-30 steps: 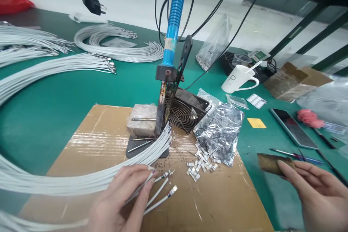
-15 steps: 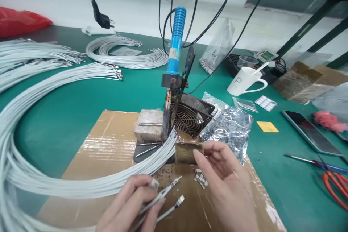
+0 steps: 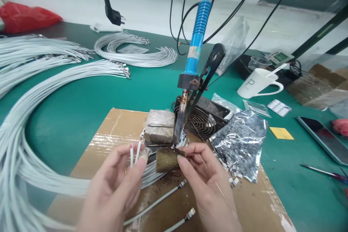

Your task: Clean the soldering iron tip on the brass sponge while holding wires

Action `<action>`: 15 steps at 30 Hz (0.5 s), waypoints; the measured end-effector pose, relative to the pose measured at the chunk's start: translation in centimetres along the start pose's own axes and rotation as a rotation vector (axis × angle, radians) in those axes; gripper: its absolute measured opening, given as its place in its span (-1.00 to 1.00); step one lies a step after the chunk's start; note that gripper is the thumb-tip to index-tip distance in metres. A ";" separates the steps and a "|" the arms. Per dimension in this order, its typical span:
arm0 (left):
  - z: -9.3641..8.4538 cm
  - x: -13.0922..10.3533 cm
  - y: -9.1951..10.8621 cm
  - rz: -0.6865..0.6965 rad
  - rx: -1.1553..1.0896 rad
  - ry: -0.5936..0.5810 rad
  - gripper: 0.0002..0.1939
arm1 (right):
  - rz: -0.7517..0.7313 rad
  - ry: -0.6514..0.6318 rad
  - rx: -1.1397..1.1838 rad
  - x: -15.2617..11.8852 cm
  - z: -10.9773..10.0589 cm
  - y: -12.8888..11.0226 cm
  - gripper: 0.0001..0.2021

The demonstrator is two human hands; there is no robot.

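My left hand [image 3: 115, 188] is raised over the cardboard sheet [image 3: 106, 141] and pinches thin white wires [image 3: 135, 151] whose ends stick up between thumb and fingers. My right hand [image 3: 209, 185] grips a dirty brown sponge [image 3: 166, 159] and holds it against the tip of the blue-handled soldering iron [image 3: 194, 49], which stands upright in its stand. Two white wires with metal terminals [image 3: 163, 199] lie on the cardboard below my hands.
Big loops of white wire [image 3: 40, 90] cover the green table on the left. A small fan [image 3: 202, 117], a silver bag of terminals [image 3: 241, 137], a white mug [image 3: 257, 83], a phone [image 3: 323, 134] and a yellow pad [image 3: 281, 133] lie to the right.
My right hand brought the sponge from the right side of the table to the iron's tip. My left hand lifted off the cardboard with wires, leaving two lying there.
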State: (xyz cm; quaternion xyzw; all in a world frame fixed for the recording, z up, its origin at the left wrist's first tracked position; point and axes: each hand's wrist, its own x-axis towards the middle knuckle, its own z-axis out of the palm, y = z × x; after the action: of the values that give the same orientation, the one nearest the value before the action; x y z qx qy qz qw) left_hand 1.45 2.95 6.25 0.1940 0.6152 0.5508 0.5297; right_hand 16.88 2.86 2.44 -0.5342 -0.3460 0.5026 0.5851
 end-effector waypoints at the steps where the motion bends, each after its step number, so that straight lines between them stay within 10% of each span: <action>1: 0.1 0.4 -0.3 0.028 0.024 -0.033 -0.43 | -0.001 0.025 -0.003 -0.1 0.2 -0.1 -0.82; 9: 0.6 2.7 -1.9 0.210 0.168 -0.355 -0.75 | -0.209 0.114 -0.104 -0.3 0.0 1.0 -0.92; 15: -0.4 2.5 -2.6 0.414 0.264 -0.372 -0.75 | -0.666 0.297 -0.494 -1.5 1.5 0.5 -0.75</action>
State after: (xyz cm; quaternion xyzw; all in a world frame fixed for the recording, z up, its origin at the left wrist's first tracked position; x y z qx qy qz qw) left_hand 1.15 3.98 2.81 0.4796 0.5214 0.5174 0.4800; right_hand 14.94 1.79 2.44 -0.5840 -0.5212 0.1066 0.6131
